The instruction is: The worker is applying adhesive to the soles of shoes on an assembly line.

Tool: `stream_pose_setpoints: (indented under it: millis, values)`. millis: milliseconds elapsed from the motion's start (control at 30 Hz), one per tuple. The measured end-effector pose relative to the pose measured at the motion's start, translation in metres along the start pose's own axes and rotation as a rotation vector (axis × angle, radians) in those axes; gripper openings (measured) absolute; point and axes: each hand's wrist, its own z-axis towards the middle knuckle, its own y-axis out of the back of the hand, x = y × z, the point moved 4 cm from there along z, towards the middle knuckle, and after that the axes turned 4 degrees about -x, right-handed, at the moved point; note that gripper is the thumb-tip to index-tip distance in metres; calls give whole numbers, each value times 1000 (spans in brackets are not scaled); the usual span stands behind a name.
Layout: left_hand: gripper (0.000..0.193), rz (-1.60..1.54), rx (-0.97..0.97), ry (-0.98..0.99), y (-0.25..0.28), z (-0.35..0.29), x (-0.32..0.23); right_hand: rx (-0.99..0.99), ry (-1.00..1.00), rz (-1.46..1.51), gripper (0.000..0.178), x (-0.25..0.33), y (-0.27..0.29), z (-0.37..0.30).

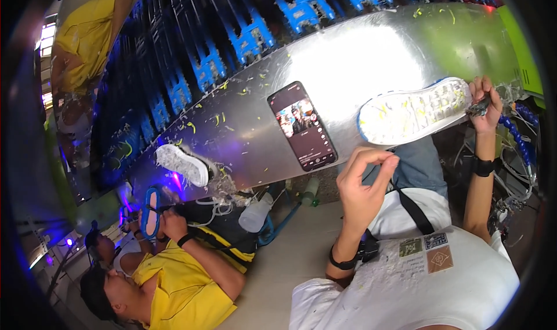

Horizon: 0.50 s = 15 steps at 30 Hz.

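At the right end of the white shoe sole [415, 112] on the metal surface [243, 127], the right hand [491, 99] clasps a dark, half-covered thing [479, 106]; the left hand's [361, 179] thumb and forefinger nearly meet, their grip unclear. The phone's [302, 127] lettering is too small.

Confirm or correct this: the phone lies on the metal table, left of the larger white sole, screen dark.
Not dark: the head view shows the phone with its screen lit. It does lie on the metal table, left of the larger white sole.
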Motion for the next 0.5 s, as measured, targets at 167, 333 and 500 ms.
stream_pose_setpoints:
  millis: [167, 333, 500]
  values:
    - [15, 13, 29, 30, -1, 0, -2, 38, 26, -5, 17, 0, 1, 1]
    - [14, 71, 53, -22, -7, 1, -6, 42, 39, -9, 17, -1, 3, 2]
    - [16, 124, -1, -66, -11, 1, -7, 29, 28, 17, 16, -1, 6, 3]
